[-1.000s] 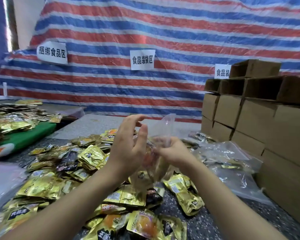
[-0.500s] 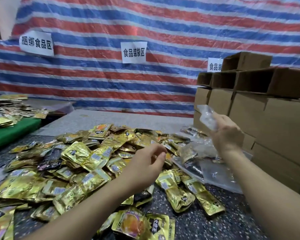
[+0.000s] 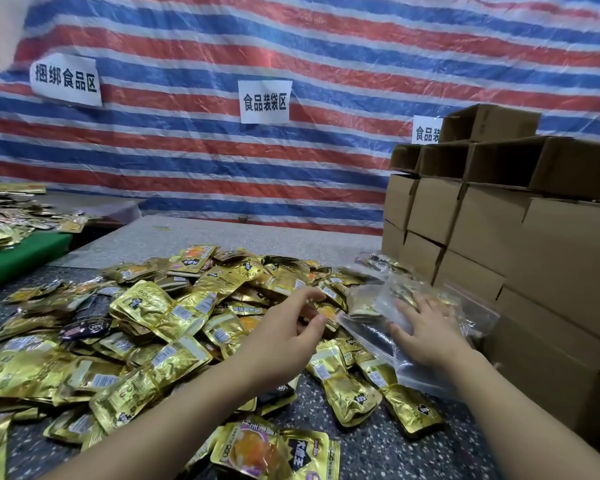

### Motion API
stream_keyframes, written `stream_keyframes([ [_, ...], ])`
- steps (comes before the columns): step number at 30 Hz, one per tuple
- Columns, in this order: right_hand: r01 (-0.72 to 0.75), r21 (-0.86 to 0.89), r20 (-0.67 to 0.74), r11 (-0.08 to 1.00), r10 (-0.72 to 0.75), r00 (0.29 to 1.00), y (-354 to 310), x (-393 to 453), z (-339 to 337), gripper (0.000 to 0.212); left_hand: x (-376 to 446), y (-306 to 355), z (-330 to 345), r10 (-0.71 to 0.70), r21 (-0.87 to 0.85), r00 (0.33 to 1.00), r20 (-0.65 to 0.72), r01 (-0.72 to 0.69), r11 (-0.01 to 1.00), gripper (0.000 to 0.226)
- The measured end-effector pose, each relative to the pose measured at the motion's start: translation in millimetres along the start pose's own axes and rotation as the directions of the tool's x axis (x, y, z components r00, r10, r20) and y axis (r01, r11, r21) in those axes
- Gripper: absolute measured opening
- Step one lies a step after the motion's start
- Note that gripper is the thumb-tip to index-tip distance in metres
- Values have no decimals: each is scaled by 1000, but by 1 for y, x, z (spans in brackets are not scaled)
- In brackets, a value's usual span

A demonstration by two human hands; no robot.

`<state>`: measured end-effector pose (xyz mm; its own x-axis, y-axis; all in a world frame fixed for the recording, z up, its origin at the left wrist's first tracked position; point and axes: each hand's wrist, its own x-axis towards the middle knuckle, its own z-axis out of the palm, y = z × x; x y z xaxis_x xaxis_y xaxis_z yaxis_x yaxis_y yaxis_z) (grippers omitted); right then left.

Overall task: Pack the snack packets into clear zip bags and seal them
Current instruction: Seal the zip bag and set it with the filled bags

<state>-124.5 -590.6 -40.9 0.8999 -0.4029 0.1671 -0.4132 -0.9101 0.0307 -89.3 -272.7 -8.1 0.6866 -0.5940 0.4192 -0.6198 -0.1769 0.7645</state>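
Observation:
A big heap of gold foil snack packets (image 3: 160, 317) covers the speckled table (image 3: 378, 452). To its right lies a pile of clear zip bags (image 3: 420, 379), some with packets inside. My right hand (image 3: 426, 330) rests flat with spread fingers on this pile, its fingertips touching a filled clear bag (image 3: 394, 296). My left hand (image 3: 284, 334) hovers over the heap's right side. Its thumb and fingers are loosely curled and apart, and they hold nothing.
Stacked cardboard boxes (image 3: 499, 237) wall off the right side, close behind the bag pile. A green board (image 3: 14, 258) with more packets (image 3: 7, 216) sits at the far left. A striped tarp (image 3: 291, 46) with paper signs hangs behind.
My right hand brought the filled bag from between both hands over to the right and down onto the bag pile. My left hand let go and dropped toward the packet heap.

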Motion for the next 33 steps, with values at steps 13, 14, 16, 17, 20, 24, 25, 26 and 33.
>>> stream_keyframes([
  [13,154,61,-461,986,-109,881,-52,-12,-31,36,-11,16,-25,20,-13,999,-44,-21,1000,20],
  [14,179,64,-506,982,-123,854,-58,-12,-35,28,-13,16,-28,24,-13,998,-52,-24,1000,17],
  [16,224,69,-568,972,-147,810,-72,-12,-44,16,-17,17,-34,27,-20,998,-63,-28,999,11],
  [17,240,80,-588,968,-148,795,-79,-13,-48,12,-19,17,-37,30,-32,997,-70,-32,999,11],
  [20,307,227,-630,924,-101,770,-105,-12,-58,18,-26,14,-51,59,-53,990,-126,-66,996,19],
  [24,355,420,-610,835,-30,792,-142,-12,-71,21,-34,9,-78,103,87,969,-223,-85,993,42],
  [25,363,422,-603,831,-41,797,-151,-13,-74,24,-36,7,-85,102,110,972,-211,-80,991,51],
  [26,370,412,-593,833,-63,803,-161,-14,-77,30,-39,5,-92,101,127,976,-194,-78,989,56],
  [33,541,417,-593,730,-233,771,-224,-29,-86,52,-52,-28,-130,-77,136,967,-241,112,984,80],
])
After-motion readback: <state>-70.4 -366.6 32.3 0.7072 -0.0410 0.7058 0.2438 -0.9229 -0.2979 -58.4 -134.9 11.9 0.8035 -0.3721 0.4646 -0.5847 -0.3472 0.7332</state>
